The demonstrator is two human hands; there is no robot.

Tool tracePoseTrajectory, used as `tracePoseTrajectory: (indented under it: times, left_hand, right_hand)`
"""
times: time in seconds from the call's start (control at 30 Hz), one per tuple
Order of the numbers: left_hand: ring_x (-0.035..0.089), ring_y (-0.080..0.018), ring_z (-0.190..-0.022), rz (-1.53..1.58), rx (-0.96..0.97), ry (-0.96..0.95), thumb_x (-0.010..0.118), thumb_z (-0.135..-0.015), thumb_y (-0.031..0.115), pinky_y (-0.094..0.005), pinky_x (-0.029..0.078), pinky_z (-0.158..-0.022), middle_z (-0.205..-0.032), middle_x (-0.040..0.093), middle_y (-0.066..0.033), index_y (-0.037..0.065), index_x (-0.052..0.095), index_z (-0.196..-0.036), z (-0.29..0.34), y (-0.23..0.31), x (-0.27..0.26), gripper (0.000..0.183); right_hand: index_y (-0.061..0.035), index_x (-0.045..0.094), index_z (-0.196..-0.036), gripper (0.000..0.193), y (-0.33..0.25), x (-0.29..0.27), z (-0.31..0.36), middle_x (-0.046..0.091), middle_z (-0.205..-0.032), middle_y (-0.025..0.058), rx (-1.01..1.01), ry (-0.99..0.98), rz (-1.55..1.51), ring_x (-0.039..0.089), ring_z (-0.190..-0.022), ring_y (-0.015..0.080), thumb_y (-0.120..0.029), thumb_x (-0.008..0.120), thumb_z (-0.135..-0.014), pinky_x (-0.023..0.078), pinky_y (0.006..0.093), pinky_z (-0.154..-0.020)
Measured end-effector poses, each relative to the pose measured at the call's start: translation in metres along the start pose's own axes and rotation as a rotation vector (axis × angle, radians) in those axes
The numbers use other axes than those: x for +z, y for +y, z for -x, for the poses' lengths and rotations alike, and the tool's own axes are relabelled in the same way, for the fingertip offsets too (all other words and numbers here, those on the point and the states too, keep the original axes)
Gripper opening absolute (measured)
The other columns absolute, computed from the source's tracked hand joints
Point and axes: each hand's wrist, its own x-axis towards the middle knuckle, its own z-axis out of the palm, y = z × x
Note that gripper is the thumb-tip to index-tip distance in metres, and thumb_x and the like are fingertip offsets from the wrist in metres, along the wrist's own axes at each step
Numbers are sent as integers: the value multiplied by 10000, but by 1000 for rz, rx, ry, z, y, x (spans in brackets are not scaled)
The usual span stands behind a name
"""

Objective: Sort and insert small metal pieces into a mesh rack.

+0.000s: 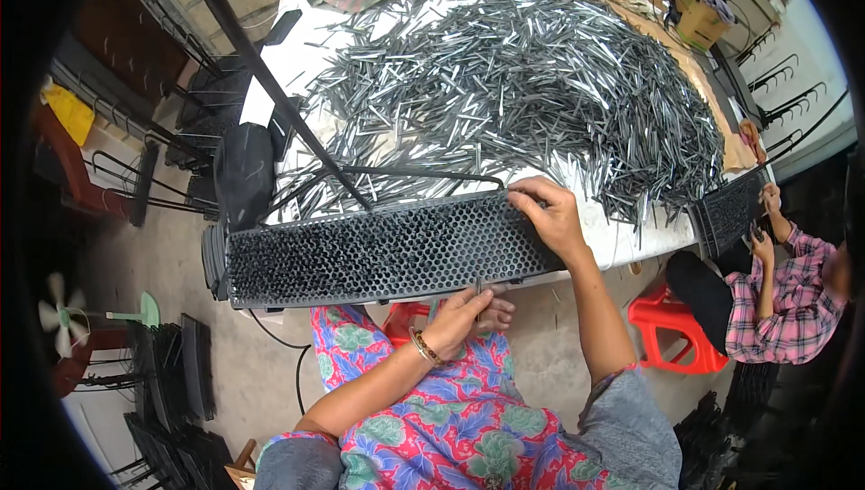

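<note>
In front of me a long black panel point(383, 251) lies tilted along the near table edge, its face full of round holes. Toward its left many holes look filled with short black pieces; at the right they show bare. My left hand point(464, 317), with a bracelet at the wrist, is closed just below the panel's near edge. A thin dark strip point(478, 286) stands up between its thumb and fingers. At the panel's upper right edge my right hand point(551, 213) has its fingers bent in a pinch; what they grip, if anything, is hidden.
A big heap of thin dark strips point(541, 76) covers the white table point(286, 58). A black pole point(261, 71) slants over the left side. At right, another person point(793, 301) sits by a red stool point(676, 337) with a similar panel point(728, 211). A fan point(65, 314) stands left.
</note>
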Motion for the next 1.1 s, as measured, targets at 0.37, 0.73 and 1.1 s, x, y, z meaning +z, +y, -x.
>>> tracePoseTrajectory:
  times: [0.37,0.73,1.1]
  left_hand:
    - [619,-212,-926,-7,-52,20,416,-987,153,-324,534,-836,-1042,595,-142,-41,463,-1219,1,2,-1,305]
    - [613,-268,-974,100,-96,11,354,-981,110,-359,524,-878,-1092,584,-211,-76,440,-1233,-2,5,-3,324]
    - [613,-238,-979,87,19,-7,392,-987,124,-341,531,-875,-1086,588,-176,-73,460,-1215,-1,15,4,309]
  right_hand:
    - [10,684,-903,120,17,-10,-7,682,-856,86,64,-166,-31,639,-775,143,-77,667,-822,501,258,-683]
    - [4,688,-901,126,16,2,-4,665,-874,123,-155,-133,164,648,-796,245,-85,664,-815,509,319,-719]
    - [1,674,-945,162,15,12,5,615,-949,122,-210,-49,322,627,-819,264,-104,666,-823,498,335,-711]
